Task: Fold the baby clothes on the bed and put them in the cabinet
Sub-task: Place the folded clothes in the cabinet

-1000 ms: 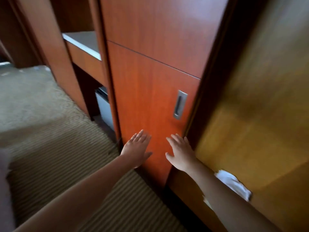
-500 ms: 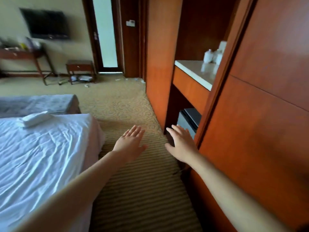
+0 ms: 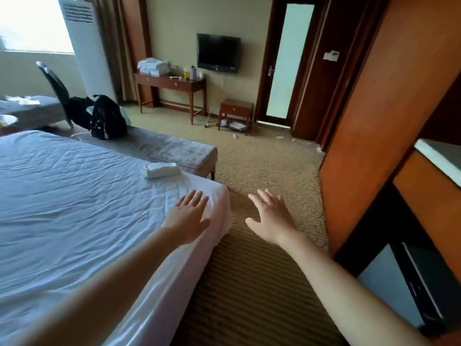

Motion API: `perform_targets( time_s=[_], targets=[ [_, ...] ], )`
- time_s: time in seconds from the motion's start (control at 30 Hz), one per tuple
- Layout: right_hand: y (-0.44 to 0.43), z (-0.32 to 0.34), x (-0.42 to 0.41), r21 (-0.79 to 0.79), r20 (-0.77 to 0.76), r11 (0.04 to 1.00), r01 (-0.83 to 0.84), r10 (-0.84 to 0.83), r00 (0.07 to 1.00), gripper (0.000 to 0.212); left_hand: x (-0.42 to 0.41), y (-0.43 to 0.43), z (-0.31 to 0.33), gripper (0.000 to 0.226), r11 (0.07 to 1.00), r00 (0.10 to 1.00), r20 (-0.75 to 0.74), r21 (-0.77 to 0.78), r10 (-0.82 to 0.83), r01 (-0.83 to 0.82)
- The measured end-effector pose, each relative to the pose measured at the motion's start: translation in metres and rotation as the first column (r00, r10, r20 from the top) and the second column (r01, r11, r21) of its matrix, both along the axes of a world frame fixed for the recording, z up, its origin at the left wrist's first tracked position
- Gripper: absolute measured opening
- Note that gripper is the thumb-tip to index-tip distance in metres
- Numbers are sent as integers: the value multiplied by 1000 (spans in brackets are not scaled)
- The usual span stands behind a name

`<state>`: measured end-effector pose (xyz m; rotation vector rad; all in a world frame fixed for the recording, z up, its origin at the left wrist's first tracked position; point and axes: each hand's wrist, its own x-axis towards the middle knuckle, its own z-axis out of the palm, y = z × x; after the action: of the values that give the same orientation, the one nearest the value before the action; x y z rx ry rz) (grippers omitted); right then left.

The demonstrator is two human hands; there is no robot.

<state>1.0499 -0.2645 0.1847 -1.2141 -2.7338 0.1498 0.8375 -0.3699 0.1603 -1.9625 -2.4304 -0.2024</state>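
Note:
A small folded white garment (image 3: 161, 170) lies near the far corner of the white-sheeted bed (image 3: 74, 196). My left hand (image 3: 189, 216) is stretched out over the bed's corner, fingers straight, holding nothing. My right hand (image 3: 270, 217) is spread open over the carpet beside the bed, empty too. The reddish wooden cabinet (image 3: 389, 121) rises at the right, with only its side panel and a counter niche showing.
A grey bench (image 3: 172, 148) stands at the bed's foot with a black backpack (image 3: 107, 117) on it. Beyond are a wooden desk (image 3: 172, 86), a small side table (image 3: 237, 111), a wall TV and a door. A mini fridge (image 3: 409, 278) sits low at the right. Striped carpet (image 3: 249, 283) runs between bed and cabinet.
The view has swung left from the cabinet's door to the bed and room. Both hands stayed open and empty, and the left one now hovers over the bed's corner.

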Motion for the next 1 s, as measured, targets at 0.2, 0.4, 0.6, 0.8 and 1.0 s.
perform_targets(
  time_s=[0.2,0.4,0.6,0.8,1.0],
  targets=[
    [83,-1,-69,-15,51,989,-147,148,988,69,-49,50,-1,71,989,989,-25,-2,147,-147],
    [142,-10,-144,-74,75,965,-250,255,964,74,-110,83,-11,71,964,964,0,-15,265,-265],
    [208,-22,-234,-70,112,938,-339,345,932,75,-182,135,-31,72,937,937,12,-27,349,-348],
    [273,-33,-331,-104,124,912,-396,407,905,73,-275,187,-41,71,908,908,33,-57,417,-415],
    [329,-56,-410,-149,101,905,-398,414,905,72,-351,229,-52,71,889,890,39,-97,453,-448]
  ],
)
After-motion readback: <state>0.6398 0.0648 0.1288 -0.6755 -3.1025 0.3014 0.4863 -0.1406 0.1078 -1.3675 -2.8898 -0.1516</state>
